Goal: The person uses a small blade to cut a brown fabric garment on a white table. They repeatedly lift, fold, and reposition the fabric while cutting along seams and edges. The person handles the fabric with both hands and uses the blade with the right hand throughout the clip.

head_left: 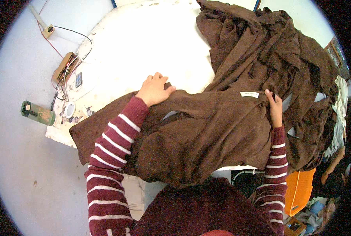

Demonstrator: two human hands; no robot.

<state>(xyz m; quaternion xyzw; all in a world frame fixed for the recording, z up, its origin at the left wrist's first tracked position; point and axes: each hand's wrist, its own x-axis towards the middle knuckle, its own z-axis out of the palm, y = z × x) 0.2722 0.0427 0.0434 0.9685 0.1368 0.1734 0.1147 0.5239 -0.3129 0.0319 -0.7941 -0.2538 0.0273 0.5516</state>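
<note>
A brown cloth garment (207, 133) lies across the near side of the white table and drapes over its front edge. A small white label (249, 94) sits on its upper edge, toward the right. My left hand (155, 89) rests on the garment's far edge, palm down, thumb and fingers apart. Beside the label, my right hand (275, 108) is closed on the garment's edge. A short, thin dark thing shows at its fingers, too small to name. Under the right fingers, the cloth is partly hidden.
A large heap of brown cloth (258, 51) covers the table's right side. At the left edge are a bottle (37, 113), a power strip with cords (64, 67), a small remote (78, 80) and a round white object (70, 110). An orange basket (300, 190) stands below right.
</note>
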